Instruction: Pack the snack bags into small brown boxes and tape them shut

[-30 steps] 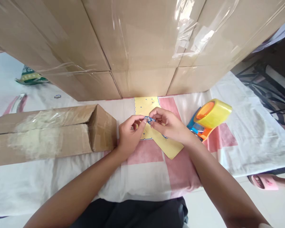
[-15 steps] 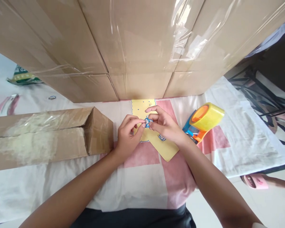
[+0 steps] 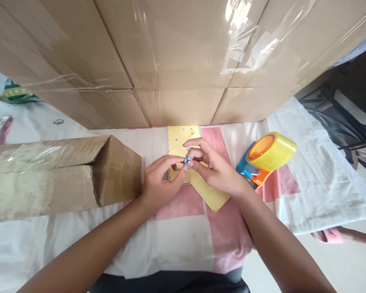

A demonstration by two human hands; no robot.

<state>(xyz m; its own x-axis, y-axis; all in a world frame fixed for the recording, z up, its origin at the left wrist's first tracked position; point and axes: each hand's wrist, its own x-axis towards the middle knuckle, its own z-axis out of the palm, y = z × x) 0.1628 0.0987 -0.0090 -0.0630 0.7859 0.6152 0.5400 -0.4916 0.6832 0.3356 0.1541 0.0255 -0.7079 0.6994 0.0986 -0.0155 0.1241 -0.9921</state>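
Observation:
A small white paper piece with blue outlines (image 3: 188,160) is pinched between both hands' fingertips, which partly cover it. My left hand (image 3: 160,179) is closed on its left side with thumb and index finger. My right hand (image 3: 216,169) grips the right side, its index finger arched above. Directly beneath lies a yellow sheet with a scalloped blue edge and small dots (image 3: 177,138). A plain yellow paper (image 3: 212,198) sticks out at an angle below my right hand. To the right stands a blue and orange tape dispenser (image 3: 262,178) with a roll of yellow tape (image 3: 281,151).
Large taped cardboard boxes (image 3: 179,65) form a wall at the back. A long cardboard box (image 3: 122,173) lies on the left. A small outlined piece (image 3: 58,121) and a green packet (image 3: 16,92) are farther left. A person's foot in a pink slipper (image 3: 331,235) shows at right.
My fingertips have drawn closer together, and less of the paper piece shows. The outlined piece seen earlier on the plain yellow paper is out of sight. The view has shifted slightly.

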